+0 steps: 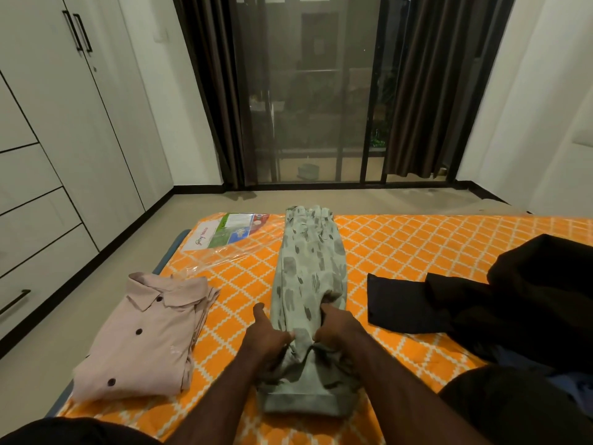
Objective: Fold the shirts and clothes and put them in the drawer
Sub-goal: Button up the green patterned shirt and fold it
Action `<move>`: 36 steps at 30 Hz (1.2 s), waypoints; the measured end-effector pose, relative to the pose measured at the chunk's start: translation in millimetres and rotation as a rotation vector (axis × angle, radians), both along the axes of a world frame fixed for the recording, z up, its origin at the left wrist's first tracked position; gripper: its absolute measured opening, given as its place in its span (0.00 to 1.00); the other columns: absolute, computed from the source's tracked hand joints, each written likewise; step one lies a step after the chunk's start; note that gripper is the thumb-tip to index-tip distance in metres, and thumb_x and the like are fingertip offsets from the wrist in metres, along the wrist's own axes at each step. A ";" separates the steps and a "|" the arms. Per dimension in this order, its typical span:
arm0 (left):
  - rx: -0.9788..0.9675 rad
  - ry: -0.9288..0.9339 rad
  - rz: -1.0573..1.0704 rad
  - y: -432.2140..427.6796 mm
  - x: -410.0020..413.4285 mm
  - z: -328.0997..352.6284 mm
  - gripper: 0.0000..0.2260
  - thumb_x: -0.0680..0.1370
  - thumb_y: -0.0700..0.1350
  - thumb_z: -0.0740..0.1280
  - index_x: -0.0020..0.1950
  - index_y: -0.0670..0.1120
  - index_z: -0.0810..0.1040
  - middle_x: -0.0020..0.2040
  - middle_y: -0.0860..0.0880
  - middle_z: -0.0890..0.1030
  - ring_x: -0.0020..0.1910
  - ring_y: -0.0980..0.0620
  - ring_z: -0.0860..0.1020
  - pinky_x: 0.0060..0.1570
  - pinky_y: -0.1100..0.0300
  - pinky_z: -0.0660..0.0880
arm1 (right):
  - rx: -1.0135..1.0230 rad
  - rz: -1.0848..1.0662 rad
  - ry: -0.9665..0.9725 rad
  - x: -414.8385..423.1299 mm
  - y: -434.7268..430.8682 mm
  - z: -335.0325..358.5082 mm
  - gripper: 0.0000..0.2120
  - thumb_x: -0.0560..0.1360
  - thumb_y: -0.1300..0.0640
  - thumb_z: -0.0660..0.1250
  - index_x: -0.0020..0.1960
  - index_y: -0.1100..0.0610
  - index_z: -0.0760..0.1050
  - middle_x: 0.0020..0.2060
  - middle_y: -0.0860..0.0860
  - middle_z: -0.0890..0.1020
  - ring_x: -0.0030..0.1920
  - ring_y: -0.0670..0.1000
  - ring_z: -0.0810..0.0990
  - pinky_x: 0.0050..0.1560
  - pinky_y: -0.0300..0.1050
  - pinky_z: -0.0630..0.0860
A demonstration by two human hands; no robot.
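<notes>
Count of what lies before you on the bed

You have one folded pink shirt [147, 335] left of your fingers, one patterned green garment [308, 284] under them, perhaps two dark garments [529, 293] heaped to their right.

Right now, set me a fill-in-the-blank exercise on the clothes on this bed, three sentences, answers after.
1. Both hands, left hand and right hand, hold the ____-patterned green garment.
2. The folded pink shirt lies to the ____ of that garment.
3. The unfolded black clothes lie on the ____ bedcover.

Missing words: grey; left; orange
</notes>
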State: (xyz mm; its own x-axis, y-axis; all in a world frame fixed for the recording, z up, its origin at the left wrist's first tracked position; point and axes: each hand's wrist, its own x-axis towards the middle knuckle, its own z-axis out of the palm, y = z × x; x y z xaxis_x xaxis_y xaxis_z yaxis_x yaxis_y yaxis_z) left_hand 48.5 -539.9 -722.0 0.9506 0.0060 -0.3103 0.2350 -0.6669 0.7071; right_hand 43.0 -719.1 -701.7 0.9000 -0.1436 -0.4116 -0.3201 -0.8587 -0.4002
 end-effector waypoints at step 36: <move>-0.035 -0.164 0.069 -42.4 320.8 -9.4 0.21 0.75 0.58 0.74 0.56 0.44 0.76 0.53 0.48 0.79 0.53 0.45 0.78 0.50 0.52 0.75 | 0.403 -0.397 -0.329 297.7 -107.7 -14.1 0.31 0.73 0.40 0.76 0.67 0.58 0.72 0.56 0.56 0.79 0.54 0.58 0.79 0.47 0.47 0.74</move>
